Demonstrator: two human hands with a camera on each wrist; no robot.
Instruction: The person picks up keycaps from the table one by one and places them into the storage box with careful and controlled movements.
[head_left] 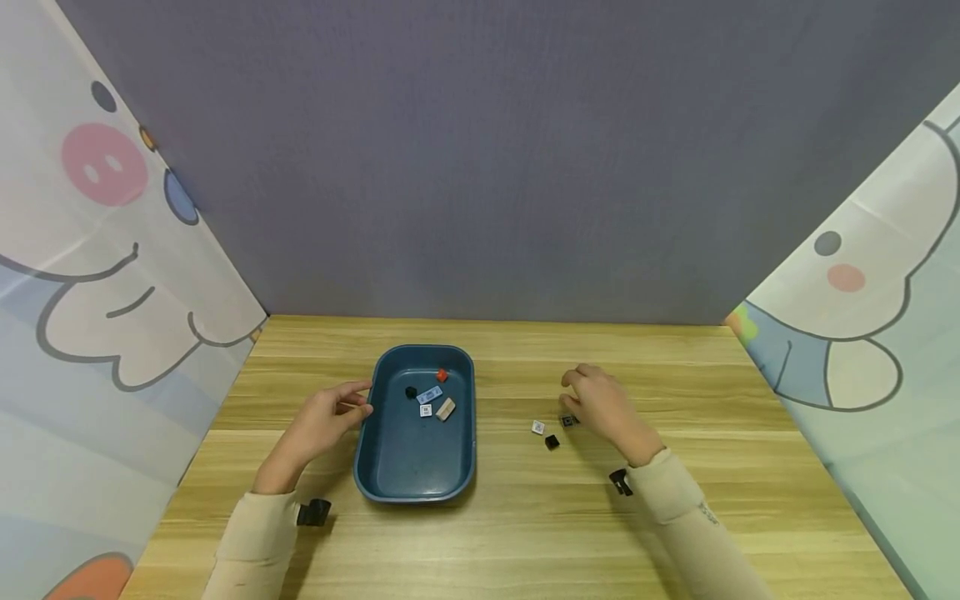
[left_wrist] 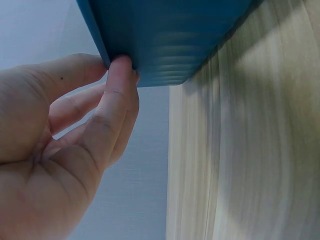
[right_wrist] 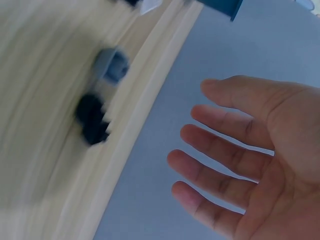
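"Edges first: what is the left hand (head_left: pixel 321 427) doing?"

"Pinching the left rim of the deep blue, round-cornered rectangular tray (head_left: pixel 414 467), thumb and fingertips bent against it. That tray stands left of centre on the pale striped wooden table (head_left: pixel 517 533), a narrow strip of wood between its far end and the dark grey upright panel (head_left: pixel 495 167)."

"Room for moving?"

"Inside, pieces bunch in the far half; the near half shows plain blue floor. Rightward, a band of wood separates tray and small white square block (head_left: pixel 537 427)."

"And the right hand (head_left: pixel 603 408)?"

"Fingers spread, loosely curved, holding nothing, beside some small dark blocks (head_left: pixel 567 422)."

"Count them."

"Five pieces in the tray: one red cube (head_left: pixel 442 375), one black chunk (head_left: pixel 411 392), one pale blue oblong (head_left: pixel 430 395), one white patterned square (head_left: pixel 426 411), one beige block (head_left: pixel 446 409). Outside: one white, one small black cube (head_left: pixel 552 442) near it, and those dark ones, partly covered; I can't tell how many."
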